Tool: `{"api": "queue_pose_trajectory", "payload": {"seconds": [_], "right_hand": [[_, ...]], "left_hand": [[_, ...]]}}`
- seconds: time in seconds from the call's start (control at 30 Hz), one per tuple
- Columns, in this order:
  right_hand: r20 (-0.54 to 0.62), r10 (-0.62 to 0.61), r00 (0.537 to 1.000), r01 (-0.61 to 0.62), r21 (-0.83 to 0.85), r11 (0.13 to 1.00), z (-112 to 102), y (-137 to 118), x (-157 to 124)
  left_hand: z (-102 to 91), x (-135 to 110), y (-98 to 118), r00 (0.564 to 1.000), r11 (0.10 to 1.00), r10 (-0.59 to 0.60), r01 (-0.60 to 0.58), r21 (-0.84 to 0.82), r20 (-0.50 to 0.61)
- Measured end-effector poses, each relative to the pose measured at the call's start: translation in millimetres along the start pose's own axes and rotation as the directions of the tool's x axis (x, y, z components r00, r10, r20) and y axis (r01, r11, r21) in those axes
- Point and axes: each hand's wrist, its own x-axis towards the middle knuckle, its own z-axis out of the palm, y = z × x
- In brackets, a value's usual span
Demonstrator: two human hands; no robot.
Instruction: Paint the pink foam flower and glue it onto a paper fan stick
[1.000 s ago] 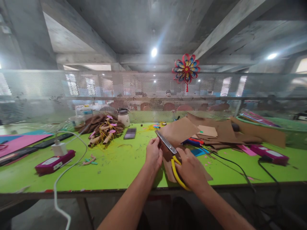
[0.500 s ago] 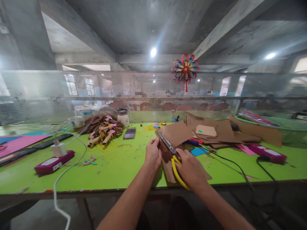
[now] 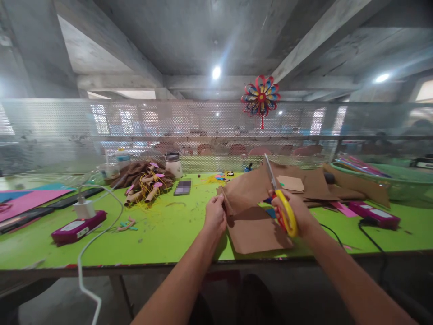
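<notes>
My left hand pinches the left edge of a sheet of brown kraft paper, whose two flaps spread apart to the right. Scissors with yellow handles are gripped in my right hand. Their blades point up and away, above the paper and clear of the left hand. Behind the scissors lies a stack of larger brown paper sheets, with a small tan piece on top.
Purple power strips sit at both sides, with a white cable hanging over the table's front edge. Further back are paper rolls with yellow string, a jar and a green basket. A pinwheel ornament hangs on the mesh partition.
The scissors have left the paper near my left hand and swung right and upward with my right hand. The paper's flaps have parted; my left hand stays put.
</notes>
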Motion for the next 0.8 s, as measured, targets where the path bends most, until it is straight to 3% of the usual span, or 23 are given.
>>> {"api": "queue_pose_trajectory", "payload": {"seconds": [0.1,0.2,0.23,0.3,0.33,0.4,0.57,0.7,0.8], "right_hand": [[-0.051,-0.042,0.998,0.038,-0.077,0.996,-36.2,-14.4,29.3],[-0.139,-0.147,0.979,0.076,-0.422,0.903,-76.2,-11.6,71.6],[-0.155,-0.2,0.967,0.081,-0.561,0.824,-88.2,-6.5,84.7],[-0.128,-0.227,0.966,0.028,-0.814,0.58,-108.6,8.3,105.4],[-0.135,-0.199,0.971,-0.027,-0.886,0.464,-117.0,17.0,112.6],[-0.096,-0.148,0.984,-0.042,-0.943,0.331,-130.4,33.8,122.1],[-0.012,-0.078,0.997,0.008,-0.968,0.252,-151.3,50.8,144.4],[0.013,-0.069,0.997,0.026,-0.983,0.18,-157.2,36.8,159.6],[-0.031,-0.16,0.987,0.003,-0.977,0.212,-152.5,21.8,148.6]], "left_hand": [[-0.3,-1.8,-1.1,1.0,0.994,0.007,-0.005,0.107,-0.018],[1.0,-5.6,-0.2,1.0,0.984,-0.021,0.025,0.178,-0.023],[1.8,-7.1,0.5,0.999,0.982,-0.031,0.036,0.186,-0.029],[3.3,-9.7,2.1,0.998,0.98,-0.042,0.05,0.194,-0.046],[3.8,-10.3,2.5,0.998,0.979,-0.041,0.051,0.197,-0.054],[3.8,-9.8,2.3,0.998,0.978,-0.038,0.05,0.205,-0.059],[0.7,-3.8,-2.6,0.999,0.976,-0.045,0.045,0.213,-0.004],[-0.4,-2.3,-4.4,0.999,0.978,-0.051,0.049,0.202,0.005],[-1.0,-1.5,-4.4,0.997,0.981,-0.072,0.074,0.181,-0.016]]}}
